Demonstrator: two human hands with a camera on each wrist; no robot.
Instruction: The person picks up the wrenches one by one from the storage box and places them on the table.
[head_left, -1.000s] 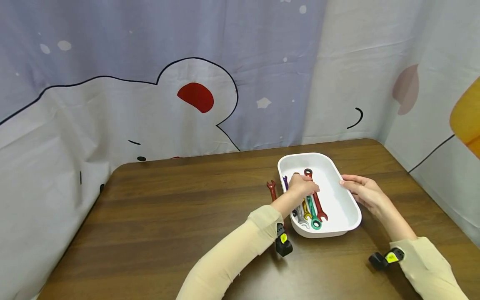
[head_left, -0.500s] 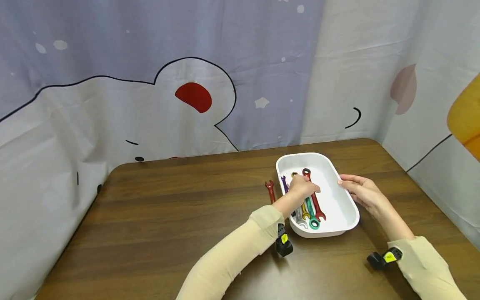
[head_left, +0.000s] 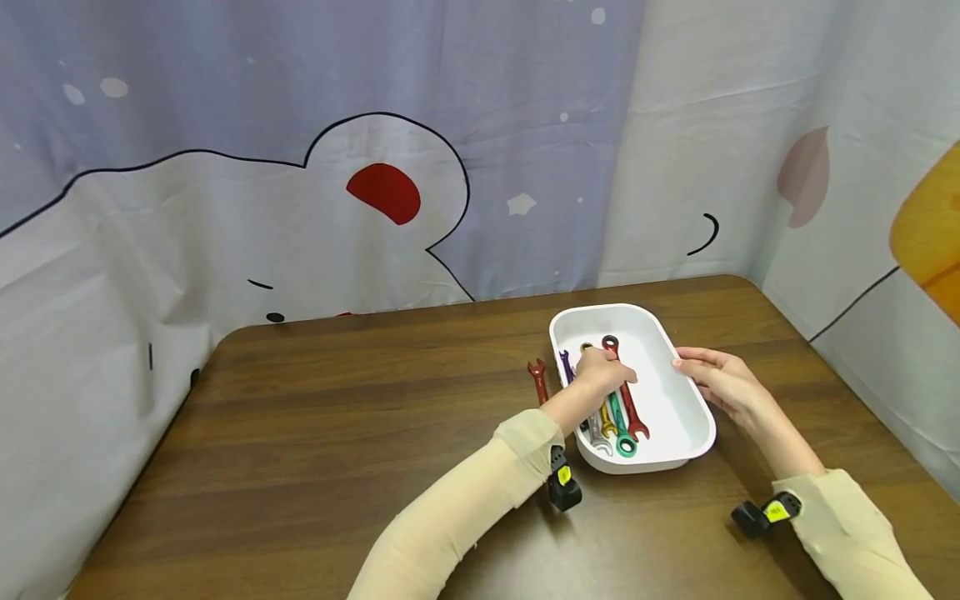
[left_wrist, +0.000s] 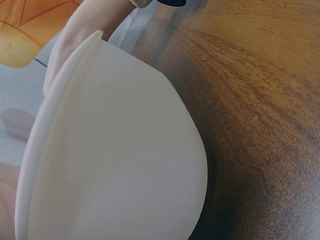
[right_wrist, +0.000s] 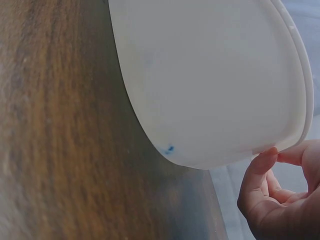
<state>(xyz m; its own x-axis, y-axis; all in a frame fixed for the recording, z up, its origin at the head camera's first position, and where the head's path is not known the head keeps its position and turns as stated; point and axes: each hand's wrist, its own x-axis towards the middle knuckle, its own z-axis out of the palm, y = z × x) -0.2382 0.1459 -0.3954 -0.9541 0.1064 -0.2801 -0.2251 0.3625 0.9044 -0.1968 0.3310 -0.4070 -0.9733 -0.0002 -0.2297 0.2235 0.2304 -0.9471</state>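
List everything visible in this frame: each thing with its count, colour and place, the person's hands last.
tray: 1, white, on the table's right half
wrenches in tray: at least 5; red, green, yellow, silver, purple; side by side along its left part
wrench outside: 1, dark red, on the table left of the tray
table: 1, dark brown wood
curtain: 1, pale blue and white cartoon print, behind the table
left hand: over the tray's wrenches; grip hidden
right hand: fingers on the tray's right rim
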